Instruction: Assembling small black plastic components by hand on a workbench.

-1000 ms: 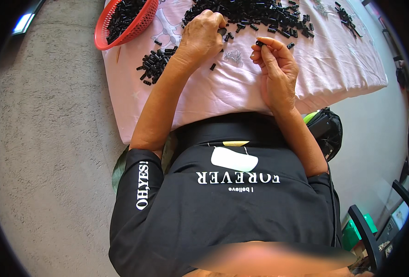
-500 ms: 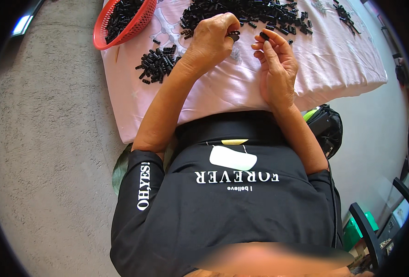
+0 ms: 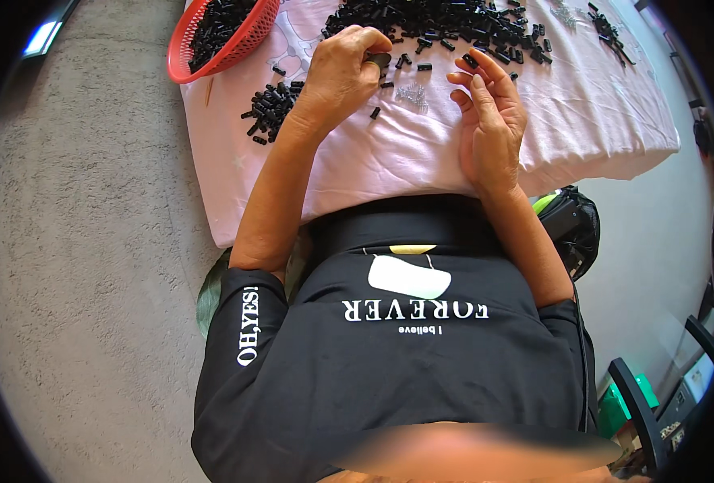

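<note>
Pink cloth-covered bench [image 3: 594, 125], head view. Small black plastic-looking cylinder [image 3: 469, 60]: at fingertips of right hand [image 3: 492, 121], the nearer; rightward of left hand [image 3: 342, 71], well apart; long axis slanting, near end rightward. Looks banded, glossy. Right hand: fingers loosely curled, thumb apart, firmness of hold untellable. Left hand: pinching dark rounded piece [image 3: 381, 59], partly hidden.

A dark, rounded piece [image 3: 382, 59] is jutting from the left hand [image 3: 339, 76], while a small black tube [image 3: 469, 60] is sitting tilted at the right hand [image 3: 492, 121]'s fingertips.
</note>
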{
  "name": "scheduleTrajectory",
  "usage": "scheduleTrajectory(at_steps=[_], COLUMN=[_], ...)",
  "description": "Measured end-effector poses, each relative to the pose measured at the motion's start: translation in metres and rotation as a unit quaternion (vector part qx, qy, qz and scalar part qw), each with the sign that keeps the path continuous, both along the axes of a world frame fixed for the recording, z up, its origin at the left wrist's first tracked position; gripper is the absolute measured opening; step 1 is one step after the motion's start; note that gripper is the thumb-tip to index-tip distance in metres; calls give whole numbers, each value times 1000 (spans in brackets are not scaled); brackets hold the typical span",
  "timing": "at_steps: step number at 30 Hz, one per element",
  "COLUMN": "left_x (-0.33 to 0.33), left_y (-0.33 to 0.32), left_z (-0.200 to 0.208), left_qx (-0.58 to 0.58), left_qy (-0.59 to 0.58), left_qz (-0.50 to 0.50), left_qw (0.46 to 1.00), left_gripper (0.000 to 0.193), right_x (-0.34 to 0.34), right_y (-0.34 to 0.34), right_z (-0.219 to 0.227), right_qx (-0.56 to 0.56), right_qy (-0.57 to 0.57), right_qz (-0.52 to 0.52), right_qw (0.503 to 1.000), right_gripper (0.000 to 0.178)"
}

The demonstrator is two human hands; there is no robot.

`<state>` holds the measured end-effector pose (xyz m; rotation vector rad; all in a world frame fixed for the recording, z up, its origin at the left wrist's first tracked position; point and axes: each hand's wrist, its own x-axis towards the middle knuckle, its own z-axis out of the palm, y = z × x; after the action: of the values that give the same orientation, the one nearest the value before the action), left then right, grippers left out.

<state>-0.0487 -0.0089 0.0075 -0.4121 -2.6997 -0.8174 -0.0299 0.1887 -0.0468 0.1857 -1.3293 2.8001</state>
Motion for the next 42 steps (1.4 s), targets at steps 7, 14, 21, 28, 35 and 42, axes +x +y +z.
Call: scheduleTrajectory(at_steps=[7, 14, 21, 28, 35, 42], left_x=[11, 14, 10, -1, -12, -15], left_y=[-10, -20, -12, 17, 30, 29], left_z=[3, 0, -1, -3, -17, -19], left_qx=[-4, 41, 2, -19, -75, -94], left_qy=[-7, -9, -4, 2, 29, 45], left_qz=[37, 54, 47, -3, -24, -26], left_qw=[999, 998, 999, 1000, 996, 994], left_gripper=[27, 23, 25, 29, 23, 20], right_x=[0, 1, 1, 2, 2, 2], right_y=[1, 2, 1, 0, -2, -2], right_z=[-2, 1, 1, 4, 3, 1], right_qx=[7, 10, 18, 23, 14, 58], right_qy=[3, 0, 0, -5, -15, 7], right_qz=[7, 11, 8, 9, 5, -3], right_qw=[1000, 1000, 1000, 1000, 1000, 998], right_gripper=[33, 34, 34, 34, 33, 30])
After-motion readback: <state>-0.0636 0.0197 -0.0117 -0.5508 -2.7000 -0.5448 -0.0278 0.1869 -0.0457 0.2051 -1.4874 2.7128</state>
